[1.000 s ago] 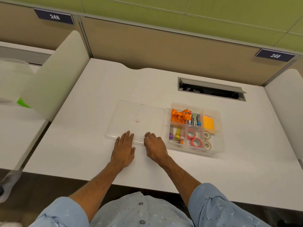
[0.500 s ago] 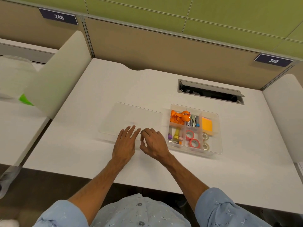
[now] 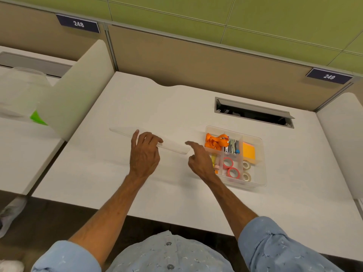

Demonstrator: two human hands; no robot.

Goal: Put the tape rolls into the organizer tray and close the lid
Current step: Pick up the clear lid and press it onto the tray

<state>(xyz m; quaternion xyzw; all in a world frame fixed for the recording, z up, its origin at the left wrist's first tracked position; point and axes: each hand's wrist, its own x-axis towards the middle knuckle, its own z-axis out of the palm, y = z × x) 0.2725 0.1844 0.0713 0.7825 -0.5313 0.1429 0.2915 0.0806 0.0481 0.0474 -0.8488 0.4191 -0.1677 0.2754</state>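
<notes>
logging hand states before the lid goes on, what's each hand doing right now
Left hand: closed on the clear lid, tilting it up off the desk.
Right hand: open, holding nothing, index finger extended toward the lid's end.

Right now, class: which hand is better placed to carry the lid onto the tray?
Left. The left hand already grips the lid, lifted edge-up; the right hand hovers open between lid and tray.

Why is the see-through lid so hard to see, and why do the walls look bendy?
In the head view, the clear lid held by the left hand is transparent and smeared by motion, so it blends into the white desk; the wide-angle lens bends the partition lines near the edges.
</notes>
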